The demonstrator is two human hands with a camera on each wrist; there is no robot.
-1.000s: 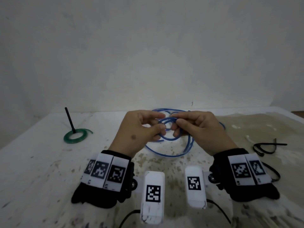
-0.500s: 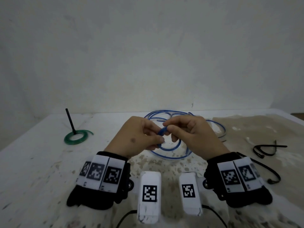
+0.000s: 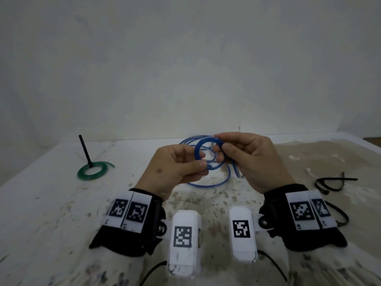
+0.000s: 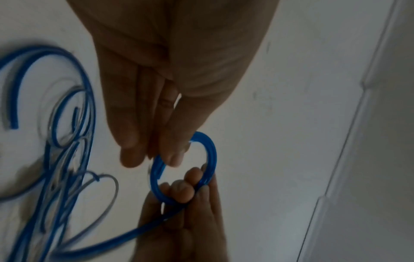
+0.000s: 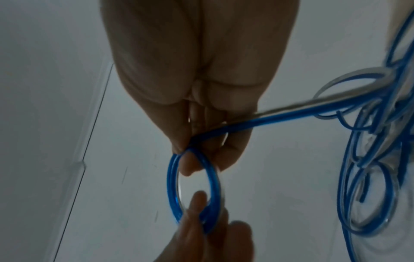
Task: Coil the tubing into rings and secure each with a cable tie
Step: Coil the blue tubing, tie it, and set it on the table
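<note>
I hold a small ring of blue tubing [image 3: 196, 149] above the table, between both hands. My left hand [image 3: 203, 162] pinches its near-left side with thumb and fingers, and my right hand [image 3: 218, 145] pinches its far-right side. The left wrist view shows the ring [image 4: 211, 156] held by my left hand [image 4: 170, 156] from above and by right fingertips [image 4: 181, 191] below. In the right wrist view my right hand [image 5: 188, 159] grips the ring [image 5: 171, 177], and a strand runs off to the loose tubing [image 5: 358, 159]. The rest of the blue tubing [image 3: 208, 184] lies tangled on the table.
A green tubing ring [image 3: 93, 178] lies at the left of the stained white table [image 3: 51, 203], with a black cable tie [image 3: 84, 151] sticking up from it. Loose black cable ties [image 3: 338, 179] lie at the right. A wall stands close behind the table.
Both hands have risen off the table with the tubing. The tight bunch between the fingertips has become a clear small ring, and the loose coils have shifted on the table.
</note>
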